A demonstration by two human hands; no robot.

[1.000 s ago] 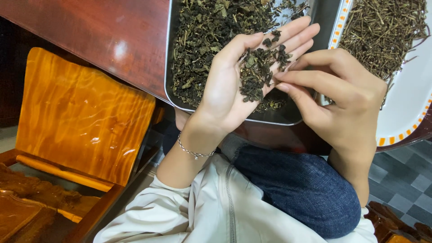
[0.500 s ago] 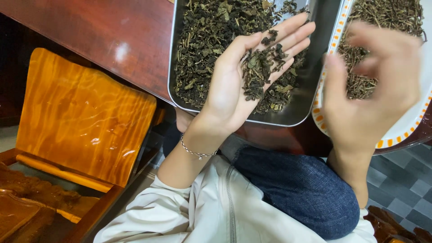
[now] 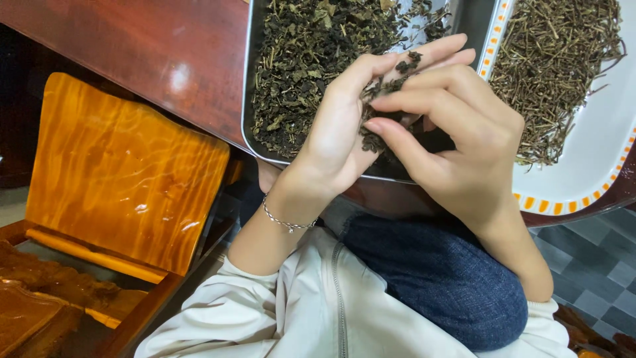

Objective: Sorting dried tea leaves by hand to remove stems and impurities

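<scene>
My left hand [image 3: 344,132] is cupped palm-up over the near edge of a metal tray [image 3: 246,99], holding a small heap of dark dried leaves [image 3: 384,89]. The tray is filled with more dried leaves [image 3: 311,59]. My right hand [image 3: 457,139] lies over the left palm, its fingertips touching the leaves there. A thin silver bracelet [image 3: 288,222] circles my left wrist. To the right, a white plate with an orange-patterned rim [image 3: 589,179] holds a pile of dry stems [image 3: 556,66].
Tray and plate rest on a dark red wooden table [image 3: 152,53]. A polished wooden chair [image 3: 119,179] stands at the left. My lap in blue trousers [image 3: 437,278] and light sleeves are below, with grey floor tiles [image 3: 596,252] at the right.
My right hand went over to the plate of stems half a second ago and has come back onto the leaves in my left palm. The left hand has stayed in place.
</scene>
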